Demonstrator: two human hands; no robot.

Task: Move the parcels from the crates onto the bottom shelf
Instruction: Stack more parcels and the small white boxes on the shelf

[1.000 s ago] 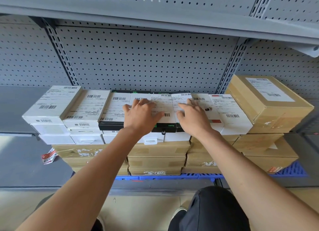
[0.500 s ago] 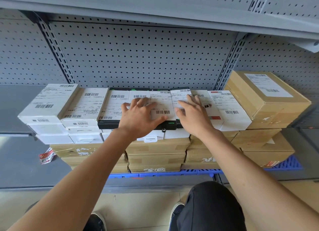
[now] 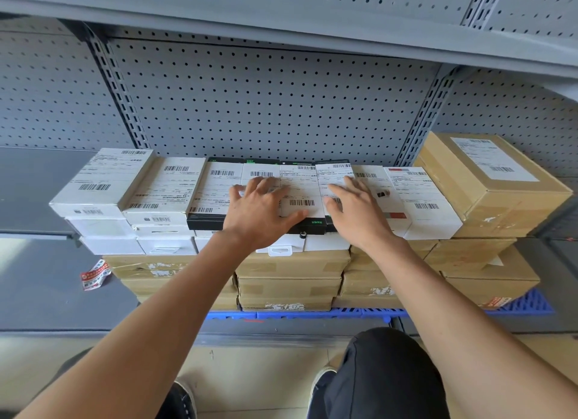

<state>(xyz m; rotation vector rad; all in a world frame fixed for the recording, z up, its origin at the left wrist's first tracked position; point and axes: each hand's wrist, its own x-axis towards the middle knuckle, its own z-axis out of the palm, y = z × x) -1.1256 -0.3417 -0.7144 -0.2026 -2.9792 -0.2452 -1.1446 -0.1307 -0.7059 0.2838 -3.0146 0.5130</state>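
Where the grey pegboard (image 3: pixel 275 105) rises behind it, the bottom shelf (image 3: pixel 47 293) carries a broad stack of parcels resting on a blue pallet (image 3: pixel 312 313). Brown cartons (image 3: pixel 291 281) form the lower layers, and one large brown carton (image 3: pixel 488 184) sits tilted on top at the right end. White boxes (image 3: pixel 103 180) with barcode labels line the top of the stack at the left and right of centre, more white boxes lying beneath them. Between them in the top row lie black boxes (image 3: pixel 206 221), side by side and touching, each with a white label over its lid. Both bare forearms reach in from below. Each hand's grip is loose and open: the left hand (image 3: pixel 259 212) lies flat on the labelled lids, fingers spread and thumb stretched right across a barcode; the right hand (image 3: pixel 356 212) lies flat just beside it on the next lids, fingers straight and pointing up and left. A dark-trousered knee (image 3: pixel 384 371) shows low at right. A small red-and-white wrapper (image 3: pixel 93 276) lies on the shelf left of the stack
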